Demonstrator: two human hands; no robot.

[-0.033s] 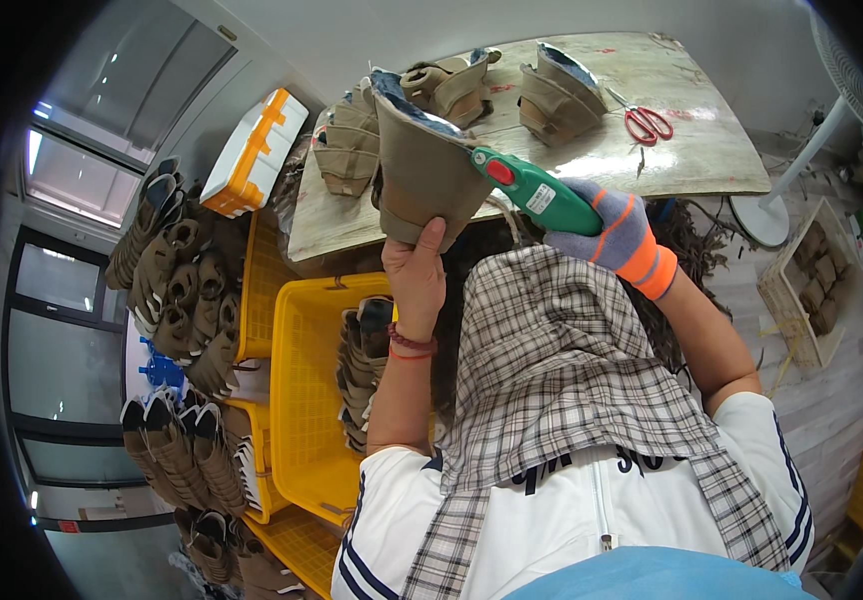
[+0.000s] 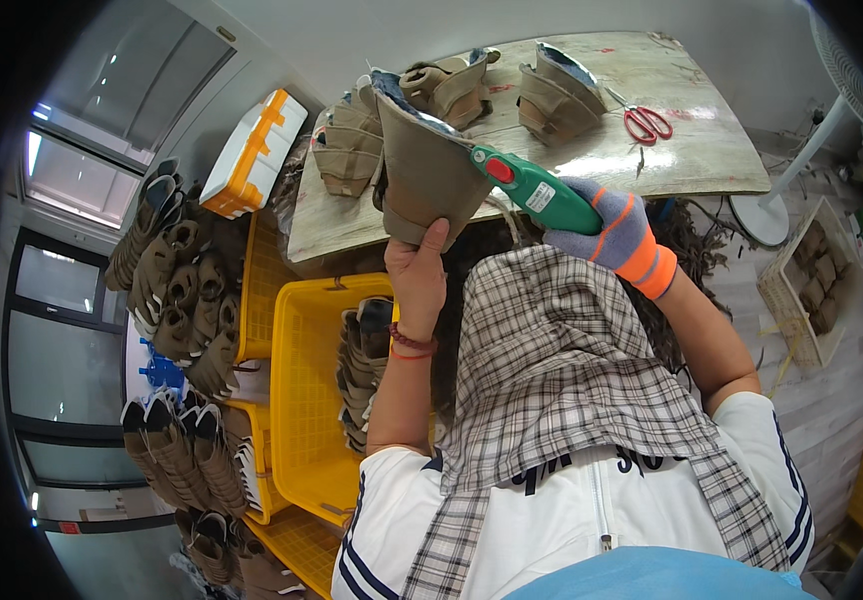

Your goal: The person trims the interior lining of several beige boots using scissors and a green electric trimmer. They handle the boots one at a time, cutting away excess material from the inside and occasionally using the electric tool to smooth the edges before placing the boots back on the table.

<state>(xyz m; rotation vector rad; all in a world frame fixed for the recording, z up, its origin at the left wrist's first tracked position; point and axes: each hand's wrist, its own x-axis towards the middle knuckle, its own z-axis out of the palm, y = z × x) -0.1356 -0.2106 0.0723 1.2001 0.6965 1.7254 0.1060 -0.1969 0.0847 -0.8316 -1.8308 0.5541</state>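
Tan fabric piece [image 2: 427, 175] held up, green handheld tool [image 2: 549, 197] right at its edge.
The lower end's pinched by the bare left hand [image 2: 416, 278], right around the near edge of the table [image 2: 697, 160]; the tool's wrapped snugly by the gloved right hand [image 2: 612, 225]. Red-handled scissors [image 2: 656, 122] are parked on top, other tan pieces [image 2: 354, 372] are stacked in a yellow crate [image 2: 300, 410].

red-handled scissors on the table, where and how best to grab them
Probably by the red loops, coming in from the near right: they lie toward that side, while the blades point away, far and to the left.
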